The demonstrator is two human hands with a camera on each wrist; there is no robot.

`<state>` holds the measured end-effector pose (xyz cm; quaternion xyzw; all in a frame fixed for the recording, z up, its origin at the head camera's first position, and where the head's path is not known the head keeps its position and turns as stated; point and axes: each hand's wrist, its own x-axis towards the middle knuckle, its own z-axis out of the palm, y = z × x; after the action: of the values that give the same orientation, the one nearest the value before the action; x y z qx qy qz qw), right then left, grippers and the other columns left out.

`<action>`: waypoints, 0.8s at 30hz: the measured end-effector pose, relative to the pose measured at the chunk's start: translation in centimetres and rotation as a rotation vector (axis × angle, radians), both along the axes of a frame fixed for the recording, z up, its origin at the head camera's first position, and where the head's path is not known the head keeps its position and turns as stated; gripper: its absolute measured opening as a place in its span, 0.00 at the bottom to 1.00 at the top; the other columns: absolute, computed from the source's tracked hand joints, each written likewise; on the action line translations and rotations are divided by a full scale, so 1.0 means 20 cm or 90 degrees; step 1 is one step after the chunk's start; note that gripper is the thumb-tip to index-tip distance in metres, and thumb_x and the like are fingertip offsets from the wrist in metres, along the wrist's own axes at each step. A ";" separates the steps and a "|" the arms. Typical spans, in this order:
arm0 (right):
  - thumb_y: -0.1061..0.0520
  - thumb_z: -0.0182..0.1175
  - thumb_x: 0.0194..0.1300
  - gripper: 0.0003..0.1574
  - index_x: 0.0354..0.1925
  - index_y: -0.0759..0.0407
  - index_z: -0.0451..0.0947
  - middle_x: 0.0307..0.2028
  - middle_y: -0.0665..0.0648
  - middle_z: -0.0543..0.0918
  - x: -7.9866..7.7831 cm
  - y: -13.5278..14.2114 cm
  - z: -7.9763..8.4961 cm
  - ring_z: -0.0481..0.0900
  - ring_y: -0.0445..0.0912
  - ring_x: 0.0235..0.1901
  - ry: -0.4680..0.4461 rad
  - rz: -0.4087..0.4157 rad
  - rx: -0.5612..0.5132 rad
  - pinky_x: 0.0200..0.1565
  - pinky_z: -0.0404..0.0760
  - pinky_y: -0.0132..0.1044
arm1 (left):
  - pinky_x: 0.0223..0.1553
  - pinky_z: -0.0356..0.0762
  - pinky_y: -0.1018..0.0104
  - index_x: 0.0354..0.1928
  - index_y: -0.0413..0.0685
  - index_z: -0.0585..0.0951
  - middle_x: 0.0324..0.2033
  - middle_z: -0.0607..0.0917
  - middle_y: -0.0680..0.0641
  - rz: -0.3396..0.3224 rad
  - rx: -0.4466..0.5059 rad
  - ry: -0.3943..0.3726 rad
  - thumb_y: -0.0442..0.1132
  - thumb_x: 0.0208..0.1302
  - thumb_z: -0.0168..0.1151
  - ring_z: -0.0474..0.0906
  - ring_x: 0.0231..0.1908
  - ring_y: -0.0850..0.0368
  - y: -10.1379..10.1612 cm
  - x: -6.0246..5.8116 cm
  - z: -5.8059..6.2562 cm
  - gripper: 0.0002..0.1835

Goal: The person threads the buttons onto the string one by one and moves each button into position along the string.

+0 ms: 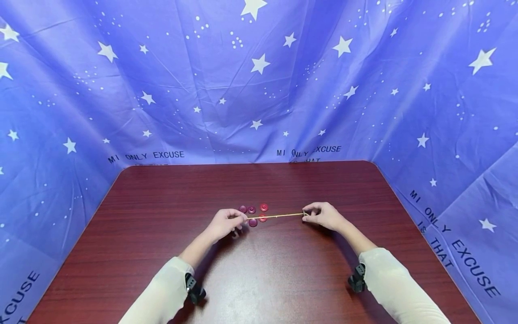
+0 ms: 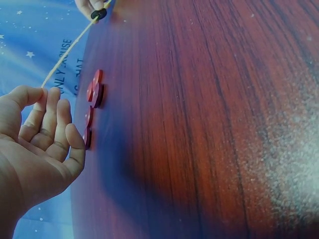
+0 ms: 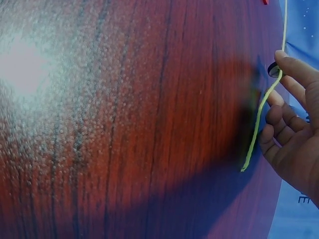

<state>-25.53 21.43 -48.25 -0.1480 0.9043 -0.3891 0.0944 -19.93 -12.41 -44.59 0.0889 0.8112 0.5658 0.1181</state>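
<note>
A yellow string (image 1: pixel 285 215) runs taut between the two hands, just above the table. Its one end is pinched between thumb and forefinger of the left hand (image 1: pixel 224 223), whose other fingers curve loosely in the left wrist view. The right hand (image 1: pixel 325 215) pinches a dark round button (image 3: pixel 273 69) at its edge. Through that button the string appears to pass, and a loose tail hangs below it in the right wrist view. Beneath the string and beside the left hand, several buttons lie flat: purple ones (image 1: pixel 252 209) and red ones (image 1: pixel 264 207).
The dark red wooden table (image 1: pixel 259 270) reflects a bright glare near its front. Blue star-printed cloth (image 1: pixel 226 81) surrounds its back and sides. Both sleeved forearms carry black wrist devices (image 1: pixel 195 290) that hang close to the tabletop.
</note>
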 end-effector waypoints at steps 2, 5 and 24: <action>0.53 0.69 0.52 0.22 0.45 0.61 0.81 0.23 0.50 0.77 0.00 0.00 0.00 0.68 0.36 0.20 0.002 -0.002 0.003 0.24 0.67 0.28 | 0.31 0.78 0.59 0.39 0.27 0.80 0.35 0.83 0.28 -0.002 0.002 0.006 0.31 0.61 0.54 0.80 0.30 0.46 0.00 0.01 0.02 0.11; 0.53 0.69 0.52 0.22 0.45 0.61 0.81 0.23 0.50 0.77 0.00 0.00 0.00 0.68 0.36 0.20 0.006 -0.004 0.005 0.24 0.67 0.28 | 0.30 0.78 0.59 0.39 0.27 0.80 0.35 0.83 0.29 0.000 0.005 0.005 0.31 0.61 0.55 0.81 0.30 0.46 -0.01 -0.01 -0.03 0.11; 0.53 0.69 0.52 0.23 0.45 0.62 0.81 0.23 0.50 0.77 0.00 0.02 0.00 0.69 0.37 0.22 0.014 -0.001 0.010 0.26 0.67 0.29 | 0.32 0.78 0.60 0.40 0.29 0.81 0.36 0.85 0.31 0.014 0.006 -0.006 0.33 0.62 0.55 0.81 0.30 0.51 -0.02 -0.05 -0.09 0.12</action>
<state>-25.54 21.92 -48.33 -0.1505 0.9084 -0.3807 0.0855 -20.92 -12.83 -46.33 0.0777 0.8088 0.5715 0.1149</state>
